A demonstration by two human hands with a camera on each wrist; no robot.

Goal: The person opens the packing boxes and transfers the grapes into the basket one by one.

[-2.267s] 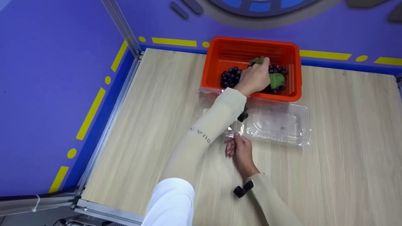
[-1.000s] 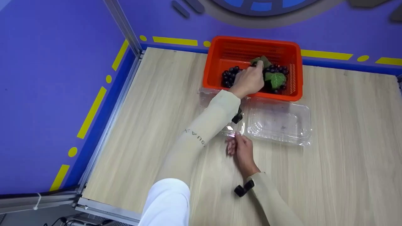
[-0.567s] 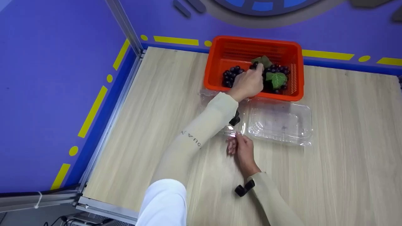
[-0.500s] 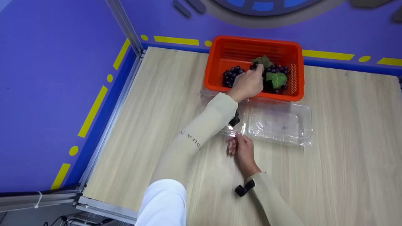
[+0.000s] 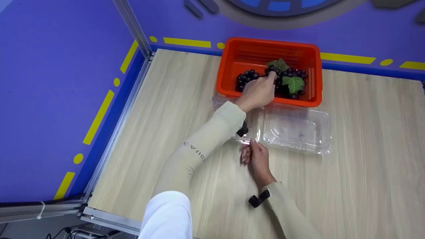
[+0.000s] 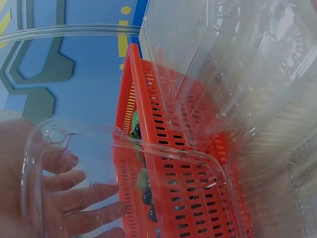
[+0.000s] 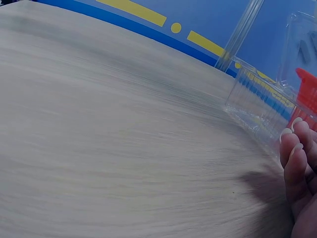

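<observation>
An orange-red plastic basket point(image 5: 272, 40) holds dark grapes point(image 5: 245, 79) at its left and more dark grapes point(image 5: 298, 73) with green leaves point(image 5: 293, 84) at its right. Over its front rim reaches my left hand point(image 5: 258, 93), index finger stretched toward the grapes. The left wrist view shows this hand's fingers point(image 6: 81, 196) loosely spread, seen through clear plastic, with nothing between them. A clear clamshell container point(image 5: 295, 129) lies opened in front of the basket; my forearm covers much of its left half. My right hand point(image 5: 260, 159) pinches the container's near edge, other fingers curled.
The basket stands near the blue-purple back wall point(image 5: 186, 30). A metal frame rail point(image 5: 114, 132) runs along the left side of the light wooden tabletop point(image 5: 365, 149). Cables point(image 5: 66, 232) hang below the front-left corner.
My left hand has drawn back toward me and slightly left, away from the grapes and leaves, uncovering more of them. The right hand keeps its place at the container's edge.
</observation>
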